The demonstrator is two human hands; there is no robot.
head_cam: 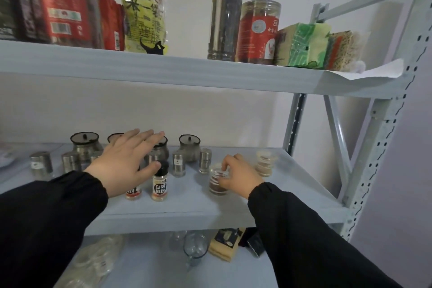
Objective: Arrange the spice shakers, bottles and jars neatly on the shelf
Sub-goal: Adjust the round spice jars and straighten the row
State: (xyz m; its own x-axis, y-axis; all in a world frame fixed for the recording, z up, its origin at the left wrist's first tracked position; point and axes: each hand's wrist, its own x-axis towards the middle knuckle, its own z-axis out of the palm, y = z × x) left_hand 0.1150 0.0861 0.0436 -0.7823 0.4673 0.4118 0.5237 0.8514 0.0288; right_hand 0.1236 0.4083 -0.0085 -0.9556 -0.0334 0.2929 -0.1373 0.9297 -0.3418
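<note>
Second bottle (133,190) — half-hidden behind left hand (126,161)

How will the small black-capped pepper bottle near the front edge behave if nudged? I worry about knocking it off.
The black-capped pepper bottle stands tall and narrow, so it probably tips sooner than it slides. It looks like a round plastic bottle, so once down it would likely roll, and the shelf edge is near. The left hand hangs open just above it; grasping it seems safer than pushing.

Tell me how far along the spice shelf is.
Done: steel shakers stand in a row before the lidded pots. In hand: right hand grips a small jar; left hand hovers open over a pepper bottle. Left: another jar stands apart.
</note>
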